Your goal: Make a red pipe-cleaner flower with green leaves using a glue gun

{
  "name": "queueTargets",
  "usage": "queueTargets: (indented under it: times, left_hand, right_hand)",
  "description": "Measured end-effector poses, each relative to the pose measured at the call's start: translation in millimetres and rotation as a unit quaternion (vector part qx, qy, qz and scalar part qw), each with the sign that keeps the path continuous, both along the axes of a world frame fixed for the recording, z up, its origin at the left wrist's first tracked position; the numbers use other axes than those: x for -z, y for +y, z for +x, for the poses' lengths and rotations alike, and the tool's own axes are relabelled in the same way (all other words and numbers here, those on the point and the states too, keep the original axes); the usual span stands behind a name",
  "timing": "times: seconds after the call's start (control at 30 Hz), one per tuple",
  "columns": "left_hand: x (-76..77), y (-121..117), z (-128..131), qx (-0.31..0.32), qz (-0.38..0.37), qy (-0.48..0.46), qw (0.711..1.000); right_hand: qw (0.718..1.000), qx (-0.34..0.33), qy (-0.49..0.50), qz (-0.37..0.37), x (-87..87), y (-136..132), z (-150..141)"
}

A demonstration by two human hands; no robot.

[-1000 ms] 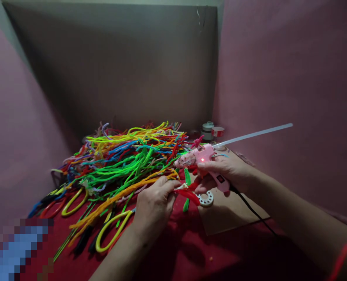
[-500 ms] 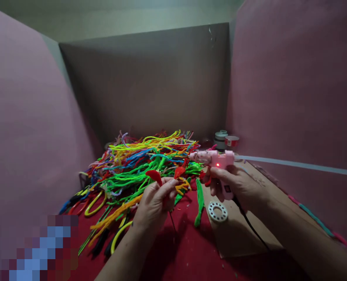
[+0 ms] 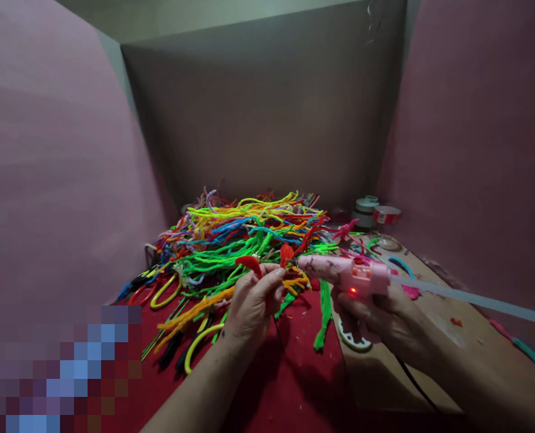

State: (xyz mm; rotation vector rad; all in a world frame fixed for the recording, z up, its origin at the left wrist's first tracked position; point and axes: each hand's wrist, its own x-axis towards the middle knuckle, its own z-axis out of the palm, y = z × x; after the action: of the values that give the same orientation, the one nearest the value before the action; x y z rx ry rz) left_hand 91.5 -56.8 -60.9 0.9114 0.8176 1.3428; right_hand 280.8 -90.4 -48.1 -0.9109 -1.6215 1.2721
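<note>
Two red petals stick up from the left hand, over the front of the big heap. The thumb and fingers of that hand pinch them tight. The right hand is wrapped around the handle of a pink glue gun. The two hands are apart. The gun's tip points at the right petal and is very near it; I can't tell if they touch. A small red light glows on the gun, and a long, clear glue stick pokes out the back.

Under the gun, a white ring lies on a brown board. A green strip lies beside it. Behind is the heap of fuzzy sticks in many colors. Yellow-handled scissors lie on the red cloth.
</note>
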Motion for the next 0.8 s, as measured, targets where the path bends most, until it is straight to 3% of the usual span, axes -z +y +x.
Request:
queueTargets:
  times: [0.17, 0.23, 0.47, 0.67, 0.8]
  left_hand:
    - [-16.3, 8.6, 0.2, -0.011, -0.035, -0.045, 0.998]
    - [-20.7, 11.3, -0.3, 0.001, -0.033, -0.052, 0.998]
    - [-4.4, 9.7, -3.5, -0.009, -0.020, -0.018, 1.000]
    - [-0.4, 10.5, -9.2, -0.042, -0.023, -0.004, 0.999]
    - [-0.6, 9.0, -9.0, -0.040, -0.016, 0.019, 0.999]
  right_hand:
    - [0.997, 0.066, -0.003, 0.050, -24.3, 9.4, -13.3]
    - [0.996, 0.077, 0.030, 0.039, -25.4, 11.4, -16.3]
    - [0.993, 0.108, 0.032, -0.043, 12.0, 11.7, -14.9]
    - [0.989, 0.131, -0.005, 0.068, 14.7, 11.9, -13.2]
    - [0.988, 0.122, -0.014, 0.098, 17.6, 13.1, -12.8]
